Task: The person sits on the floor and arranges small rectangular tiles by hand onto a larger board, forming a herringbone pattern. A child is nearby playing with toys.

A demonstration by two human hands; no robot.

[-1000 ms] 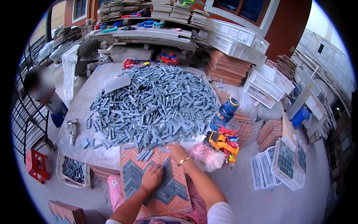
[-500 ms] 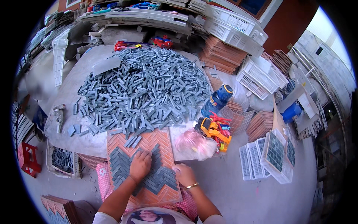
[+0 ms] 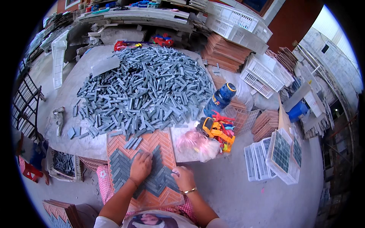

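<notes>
On my lap rests an orange tray (image 3: 113, 141) with a herringbone pattern of slots, partly filled with grey tile strips (image 3: 121, 167). My left hand (image 3: 141, 166) lies on the filled part, palm down, fingers slightly bent and apparently holding nothing. Just above its fingertips, a few loose grey strips (image 3: 133, 143) lie on the tray's bare slots. At the tray's right edge my right hand (image 3: 183, 178) is closed in a pinch; a small dark end, seemingly of a grey tile strip (image 3: 175, 173), shows at its fingertips. The fingers hide most of it.
Beyond the tray, a large heap of grey strips (image 3: 148, 89) covers the table (image 3: 61, 125). A blue bottle (image 3: 220, 99), a yellow toy digger (image 3: 216, 131) and a pink-haired doll (image 3: 197, 144) stand on the right. White crates (image 3: 262, 76) and stacked orange trays (image 3: 224, 53) lie further back.
My right hand has moved slightly left, over the tray's right edge, and a dark end now shows at its fingertips. My left hand stays almost in place; the whole view has shifted a little.
</notes>
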